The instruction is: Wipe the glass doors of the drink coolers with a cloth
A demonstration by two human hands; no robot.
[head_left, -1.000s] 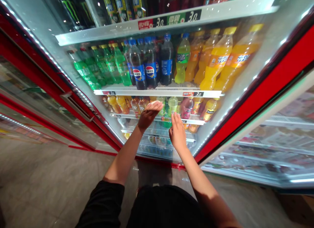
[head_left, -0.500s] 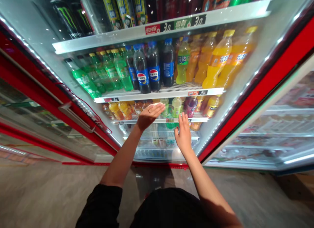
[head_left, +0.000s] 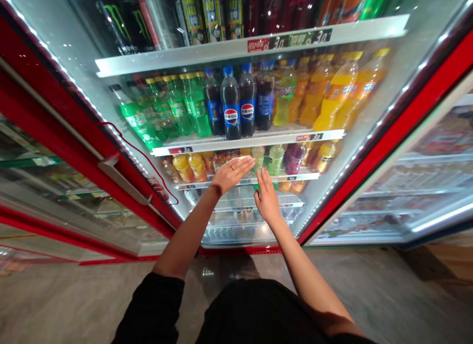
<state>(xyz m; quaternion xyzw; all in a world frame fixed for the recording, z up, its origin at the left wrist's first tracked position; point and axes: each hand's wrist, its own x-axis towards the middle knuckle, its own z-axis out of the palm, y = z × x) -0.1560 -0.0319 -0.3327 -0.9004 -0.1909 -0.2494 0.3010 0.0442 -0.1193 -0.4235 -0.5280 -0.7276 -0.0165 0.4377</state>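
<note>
My left hand (head_left: 232, 174) is held out flat in front of the drinks cooler, fingers stretched and pointing right, a ring on one finger. A pale, whitish edge shows just above its fingers; I cannot make out whether it is a cloth or a reflection. My right hand (head_left: 268, 198) is open, its fingers pointing up beside the left fingertips. Neither hand grips a bottle. Behind the hands are a yellow-green bottle (head_left: 275, 159) and a purple bottle (head_left: 294, 157) on a lower shelf. Whether the palms touch the glass is hidden.
Above stand cola bottles (head_left: 231, 105), green bottles (head_left: 197, 105) and orange soda bottles (head_left: 338, 92) on a white shelf (head_left: 251, 141). Cans (head_left: 114, 21) fill the top shelf. A door handle (head_left: 123, 179) and a red cord (head_left: 142, 156) are at left. Red frames (head_left: 373, 132) border the cooler.
The view has shifted, so the shelves sit slightly further right. My right hand has moved left, closer to my left hand's fingertips. Both hands remain flat.
</note>
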